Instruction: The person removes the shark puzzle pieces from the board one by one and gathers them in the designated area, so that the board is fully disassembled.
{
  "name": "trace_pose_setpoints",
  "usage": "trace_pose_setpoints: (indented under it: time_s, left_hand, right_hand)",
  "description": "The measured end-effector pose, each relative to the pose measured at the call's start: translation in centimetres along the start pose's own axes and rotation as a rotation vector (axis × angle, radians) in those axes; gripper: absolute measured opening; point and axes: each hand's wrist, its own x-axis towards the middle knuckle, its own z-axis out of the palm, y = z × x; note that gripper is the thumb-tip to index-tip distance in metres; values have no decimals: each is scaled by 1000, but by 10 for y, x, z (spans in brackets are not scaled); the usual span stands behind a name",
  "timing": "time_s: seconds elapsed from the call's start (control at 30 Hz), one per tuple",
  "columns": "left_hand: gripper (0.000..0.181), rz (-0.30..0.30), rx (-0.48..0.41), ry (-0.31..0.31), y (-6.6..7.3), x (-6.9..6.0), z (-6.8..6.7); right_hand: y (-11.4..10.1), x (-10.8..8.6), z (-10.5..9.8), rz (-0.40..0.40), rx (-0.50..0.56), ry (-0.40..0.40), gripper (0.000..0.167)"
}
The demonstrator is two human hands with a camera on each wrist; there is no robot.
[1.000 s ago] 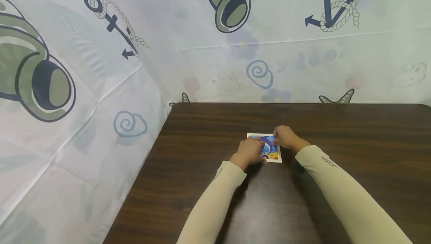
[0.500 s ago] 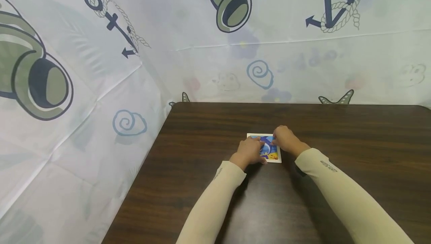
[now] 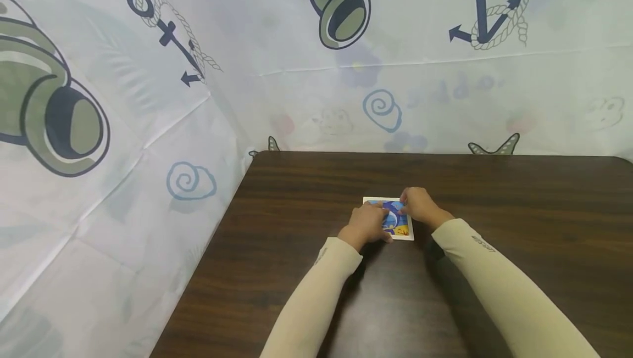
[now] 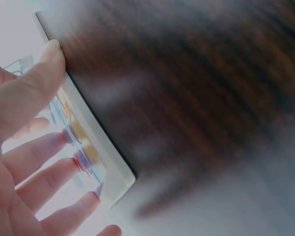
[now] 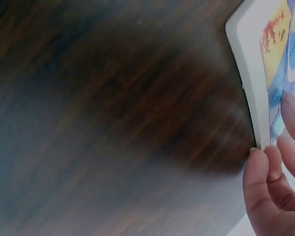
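A small picture board (image 3: 401,221) with a raised white rim lies flat on the dark wooden table. Its picture is blue with a yellow corner and red coral (image 5: 274,32). My left hand (image 3: 367,223) rests over its left part; the thumb touches the near rim and the other fingers spread over the picture in the left wrist view. My right hand (image 3: 420,205) is at the far right corner, where curled fingertips pinch the rim in the right wrist view. Both hands hide parts of the picture, and its middle shows between them.
The brown wood-grain table (image 3: 519,204) extends around the board. Behind it and to the left hangs pale cloth (image 3: 296,100) printed with shells, anchors and starfish. Pale sleeves (image 3: 316,297) cover both forearms.
The right forearm has shifted slightly, and the head view has moved a little. Both hands keep the same places on the board, which lies where it was.
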Motion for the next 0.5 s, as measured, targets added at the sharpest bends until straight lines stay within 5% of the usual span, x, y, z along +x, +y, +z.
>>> trace_pose_setpoints:
  time_s: [0.13, 0.5]
  left_hand:
    - [70, 7, 9, -3, 1, 1, -1]
    - [83, -32, -68, -68, -1, 6, -4]
  right_hand:
    - [4, 0, 0, -22, -19, 5, 37]
    - [11, -9, -3, -68, -57, 16, 34]
